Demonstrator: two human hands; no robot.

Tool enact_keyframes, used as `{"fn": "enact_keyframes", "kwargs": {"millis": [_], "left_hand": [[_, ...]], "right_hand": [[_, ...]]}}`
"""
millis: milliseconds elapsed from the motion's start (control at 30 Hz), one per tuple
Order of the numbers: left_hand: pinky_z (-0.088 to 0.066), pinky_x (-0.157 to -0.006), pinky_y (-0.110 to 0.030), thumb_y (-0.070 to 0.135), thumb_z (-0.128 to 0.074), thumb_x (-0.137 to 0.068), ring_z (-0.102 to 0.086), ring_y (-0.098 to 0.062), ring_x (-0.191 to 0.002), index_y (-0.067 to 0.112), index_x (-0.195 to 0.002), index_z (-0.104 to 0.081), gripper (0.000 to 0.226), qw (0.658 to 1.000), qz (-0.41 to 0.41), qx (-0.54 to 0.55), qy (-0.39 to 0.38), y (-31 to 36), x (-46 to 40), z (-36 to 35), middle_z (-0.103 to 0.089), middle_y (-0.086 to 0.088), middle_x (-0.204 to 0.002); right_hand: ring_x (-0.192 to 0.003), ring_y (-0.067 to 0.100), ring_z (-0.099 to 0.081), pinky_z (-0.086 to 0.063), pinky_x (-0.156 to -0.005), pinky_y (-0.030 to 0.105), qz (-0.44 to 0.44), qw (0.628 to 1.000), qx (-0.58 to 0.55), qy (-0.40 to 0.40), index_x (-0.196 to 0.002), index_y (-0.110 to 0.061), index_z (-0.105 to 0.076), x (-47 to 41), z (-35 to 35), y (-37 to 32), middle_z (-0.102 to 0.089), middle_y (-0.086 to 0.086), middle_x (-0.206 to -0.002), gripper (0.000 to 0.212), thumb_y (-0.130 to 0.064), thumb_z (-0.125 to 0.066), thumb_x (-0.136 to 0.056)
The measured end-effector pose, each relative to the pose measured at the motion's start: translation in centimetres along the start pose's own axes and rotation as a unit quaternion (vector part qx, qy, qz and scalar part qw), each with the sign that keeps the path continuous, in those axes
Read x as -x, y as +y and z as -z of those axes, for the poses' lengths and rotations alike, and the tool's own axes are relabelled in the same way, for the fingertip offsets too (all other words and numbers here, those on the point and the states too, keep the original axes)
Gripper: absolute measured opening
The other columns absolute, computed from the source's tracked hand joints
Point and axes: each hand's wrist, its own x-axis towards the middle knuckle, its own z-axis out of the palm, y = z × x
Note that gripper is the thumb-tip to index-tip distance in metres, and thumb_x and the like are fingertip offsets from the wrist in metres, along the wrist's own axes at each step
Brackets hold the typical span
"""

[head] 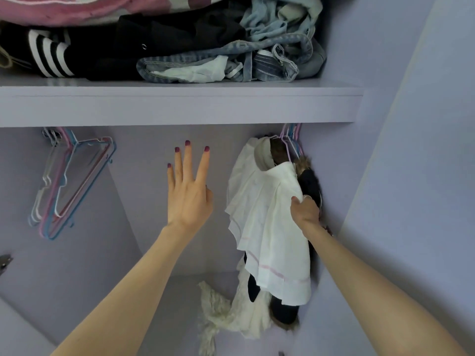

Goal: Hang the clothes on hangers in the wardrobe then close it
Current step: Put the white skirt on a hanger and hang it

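Observation:
A white garment with pink stripes [267, 227] hangs on a hanger at the right end of the wardrobe, in front of dark clothes with fur trim [309, 181]. My right hand [304, 210] grips the white garment's right shoulder. My left hand [189, 191] is raised in the middle of the wardrobe, fingers spread straight, holding nothing. Several bare hangers in pink, blue and white [69, 181] hang at the left. A cream lacy garment [226, 312] trails down to the wardrobe floor below the hung clothes.
A lilac shelf [180, 104] runs above the rail, piled with folded jeans [231, 62], black clothes and a pink item. The wardrobe's right wall [411, 150] stands close to the hung clothes. A metal hinge [5, 263] shows at the left edge.

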Motion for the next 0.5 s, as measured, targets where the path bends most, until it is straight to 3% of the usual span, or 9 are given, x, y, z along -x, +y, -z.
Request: {"fn": "enact_keyframes", "kwargs": {"millis": [133,200,267,300,333,367,400,433,500], "left_hand": [[-0.017,-0.116,-0.046,0.003,-0.040,-0.091,-0.004,-0.028,-0.145,0.020,-0.149,-0.009,0.068,0.993,0.020,0.035,-0.110,-0.1,4.1,-0.3,-0.008,-0.012,-0.156],[-0.031,-0.107,-0.042,0.008,-0.037,-0.095,-0.021,-0.024,-0.141,0.020,-0.148,-0.018,0.057,0.985,0.033,0.056,-0.162,0.0,6.3,0.2,-0.024,-0.007,-0.153],[-0.041,-0.094,-0.042,0.012,-0.036,-0.097,-0.041,-0.026,-0.127,0.020,-0.145,-0.027,0.050,0.977,0.040,0.066,-0.198,0.1,8.5,0.6,-0.039,-0.004,-0.144],[-0.042,-0.090,-0.041,0.014,-0.036,-0.097,-0.047,-0.028,-0.121,0.020,-0.143,-0.029,0.047,0.972,0.038,0.069,-0.221,0.3,10.0,1.0,-0.043,-0.004,-0.141],[-0.043,-0.088,-0.041,0.016,-0.036,-0.097,-0.050,-0.029,-0.117,0.021,-0.142,-0.032,0.045,0.968,0.035,0.069,-0.241,0.4,11.2,1.1,-0.046,-0.004,-0.138],[-0.043,-0.087,-0.041,0.018,-0.036,-0.098,-0.052,-0.029,-0.114,0.021,-0.141,-0.033,0.044,0.962,0.031,0.075,-0.259,0.5,12.8,1.3,-0.047,-0.004,-0.137],[-0.043,-0.087,-0.041,0.019,-0.037,-0.098,-0.052,-0.029,-0.114,0.022,-0.140,-0.035,0.043,0.957,0.029,0.085,-0.276,0.6,14.2,1.4,-0.047,-0.004,-0.137],[-0.044,-0.087,-0.041,0.019,-0.037,-0.098,-0.052,-0.028,-0.115,0.022,-0.140,-0.037,0.042,0.947,0.028,0.100,-0.304,0.8,16.4,1.7,-0.046,-0.003,-0.139],[-0.045,-0.090,-0.041,0.021,-0.039,-0.097,-0.052,-0.026,-0.117,0.024,-0.138,-0.039,0.041,0.925,0.029,0.135,-0.353,1.1,20.3,2.0,-0.044,0.000,-0.140]], "right_hand": [[-0.121,0.033,-0.049,-0.039,-0.096,0.032,-0.015,0.999,0.002,-0.040,-0.135,0.000,-0.039,3.7,0.5,2.7,-0.050,0.018,-0.133,0.041,-0.015,-0.041,-0.097],[-0.127,0.029,-0.045,-0.036,-0.101,0.029,-0.027,0.998,0.012,-0.055,-0.143,-0.003,-0.031,6.1,1.1,4.2,-0.046,0.015,-0.140,0.048,-0.017,-0.041,-0.098],[-0.125,0.027,-0.047,-0.037,-0.097,0.025,-0.025,0.997,0.042,-0.065,-0.140,-0.004,-0.038,8.6,1.8,5.7,-0.049,0.012,-0.137,0.044,-0.018,-0.043,-0.098],[-0.116,0.027,-0.053,-0.041,-0.090,0.026,-0.024,0.996,0.053,-0.074,-0.129,-0.007,-0.050,10.1,2.1,6.8,-0.056,0.011,-0.125,0.034,-0.018,-0.044,-0.097],[-0.099,0.026,-0.057,-0.044,-0.077,0.025,-0.020,0.994,0.060,-0.089,-0.106,-0.014,-0.060,11.4,2.2,7.7,-0.061,0.007,-0.104,0.019,-0.016,-0.044,-0.096],[-0.079,0.021,-0.054,-0.040,-0.061,0.021,-0.010,0.993,0.068,-0.095,-0.080,-0.021,-0.055,13.2,2.5,8.5,-0.055,0.001,-0.082,0.019,-0.015,-0.044,-0.094],[-0.069,0.016,-0.047,-0.033,-0.055,0.019,-0.009,0.992,0.078,-0.104,-0.070,-0.024,-0.046,14.8,2.6,9.2,-0.046,-0.004,-0.073,0.024,-0.015,-0.044,-0.092],[-0.071,0.014,-0.049,-0.035,-0.059,0.018,-0.019,0.989,0.086,-0.117,-0.074,-0.023,-0.050,17.2,2.8,10.5,-0.048,-0.005,-0.077,0.020,-0.016,-0.045,-0.092],[-0.095,0.018,-0.058,-0.044,-0.079,0.024,-0.012,0.982,0.107,-0.153,-0.107,-0.015,-0.060,21.4,2.9,12.7,-0.061,0.001,-0.100,0.018,-0.020,-0.048,-0.094]]}}
